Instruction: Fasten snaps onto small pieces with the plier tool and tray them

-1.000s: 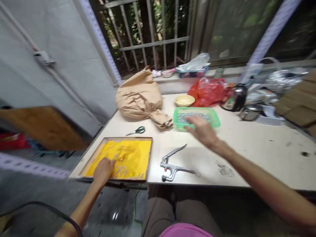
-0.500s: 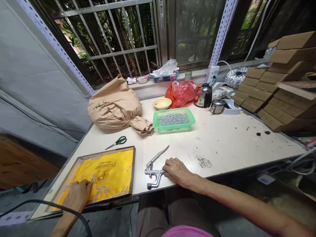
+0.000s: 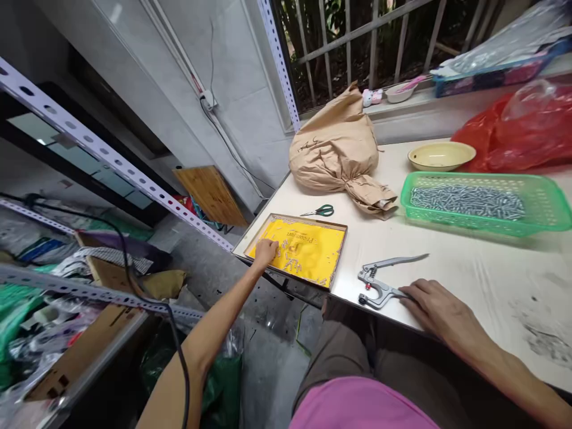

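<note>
Fingers pressed together, my left hand [image 3: 265, 251] is down at the left part of a shallow tray [image 3: 342, 245] lined with a printed yellow sheet [image 3: 319, 253]. Small slim pieces [image 3: 292, 264] lie scattered on the sheet beside it; what the fingertips hold, if anything, is hidden. My right hand [image 3: 435, 307] rests at the table's front edge, its fingers over the handle end of silver snap pliers [image 3: 379, 292]. The pliers lie on the table with their handles spread and jaw pointing left. Green-handled scissors [image 3: 324, 210] lie just behind the tray.
A green plastic basket [image 3: 552, 208] of small metal pieces stands at the right, before a cream bowl [image 3: 442, 156] and a red plastic bag [image 3: 491, 134]. A brown paper bundle [image 3: 335, 149] sits behind the scissors. A black cable [image 3: 179, 351] hangs across my left arm.
My view has swung left and tilted, so everything on the table sits further right. My left hand stays at the tray and my right hand stays on the pliers' handle.
</note>
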Available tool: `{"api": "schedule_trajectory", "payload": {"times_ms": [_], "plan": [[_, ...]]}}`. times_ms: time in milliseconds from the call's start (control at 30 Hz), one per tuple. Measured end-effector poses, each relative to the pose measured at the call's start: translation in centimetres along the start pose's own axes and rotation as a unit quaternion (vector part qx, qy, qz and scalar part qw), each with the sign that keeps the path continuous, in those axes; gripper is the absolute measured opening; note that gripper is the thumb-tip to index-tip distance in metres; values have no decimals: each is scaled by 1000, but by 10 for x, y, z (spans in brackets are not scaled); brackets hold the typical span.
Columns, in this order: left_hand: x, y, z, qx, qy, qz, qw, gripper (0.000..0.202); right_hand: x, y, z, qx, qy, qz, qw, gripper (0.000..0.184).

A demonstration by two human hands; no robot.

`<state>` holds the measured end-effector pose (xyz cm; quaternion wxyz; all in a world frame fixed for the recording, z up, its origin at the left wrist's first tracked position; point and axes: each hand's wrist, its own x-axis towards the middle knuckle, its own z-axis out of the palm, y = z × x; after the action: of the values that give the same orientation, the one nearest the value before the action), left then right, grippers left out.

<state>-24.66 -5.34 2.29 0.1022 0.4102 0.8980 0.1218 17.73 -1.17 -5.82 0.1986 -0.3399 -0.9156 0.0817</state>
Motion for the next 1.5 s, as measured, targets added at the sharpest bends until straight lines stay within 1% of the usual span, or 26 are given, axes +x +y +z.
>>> {"api": "schedule_trajectory", "payload": {"times_ms": [133, 200, 300, 400, 500, 667, 833, 967, 1000, 1033, 1100, 1133, 1200, 1267, 1333, 1367, 1433, 1500], "plan": [[7, 12, 12, 43, 19, 33, 998, 37, -1, -4, 2, -24, 0, 0, 1000, 28], [9, 20, 16, 73, 26, 52, 996, 33, -1, -4, 4, -36, -1, 1, 999, 27], [10, 29, 20, 136, 13, 83, 987, 26, -2, -4, 7, -44, 4, -1, 999, 25], [13, 35, 21, 164, -13, 95, 982, 24, -3, -4, 8, -46, 18, -3, 999, 23], [20, 36, 19, 176, -33, 104, 978, 24, -2, -7, 7, -46, 20, -3, 999, 23], [29, 35, 15, 187, -41, 112, 975, 23, 4, -14, -2, -52, 15, 5, 999, 27], [15, 38, 12, 191, -36, 135, 972, 18, 9, -19, -12, -72, -22, 20, 997, 28], [4, 39, 6, 179, -10, 163, 970, 22, 14, -20, -17, -74, -53, 44, 995, 26], [1, 41, 4, 171, -1, 171, 970, 22, 15, -20, -18, -72, -59, 51, 994, 26], [-2, 45, 4, 140, 5, 171, 975, 21, 16, -20, -19, -70, -66, 58, 994, 25], [-12, 58, 5, 33, -4, 162, 986, 21, 18, -21, -22, -67, -82, 69, 992, 25], [-21, 67, 8, -32, -23, 157, 987, 23, 19, -22, -25, -66, -90, 72, 991, 25], [-45, 89, 20, -151, -99, 157, 971, 27, 21, -24, -29, -67, -106, 78, 989, 25], [-72, 110, 37, -242, -197, 173, 934, 30, 23, -25, -32, -73, -120, 83, 987, 24], [-94, 127, 56, -286, -247, 170, 910, 27, 24, -25, -34, -82, -129, 88, 984, 22], [-101, 132, 64, -295, -256, 168, 905, 25, 24, -25, -33, -86, -131, 89, 984, 21], [-108, 138, 77, -307, -258, 160, 902, 25, 24, -24, -31, -91, -129, 89, 983, 19], [-107, 139, 83, -319, -263, 142, 899, 27, 23, -23, -28, -95, -121, 85, 984, 18]]}}
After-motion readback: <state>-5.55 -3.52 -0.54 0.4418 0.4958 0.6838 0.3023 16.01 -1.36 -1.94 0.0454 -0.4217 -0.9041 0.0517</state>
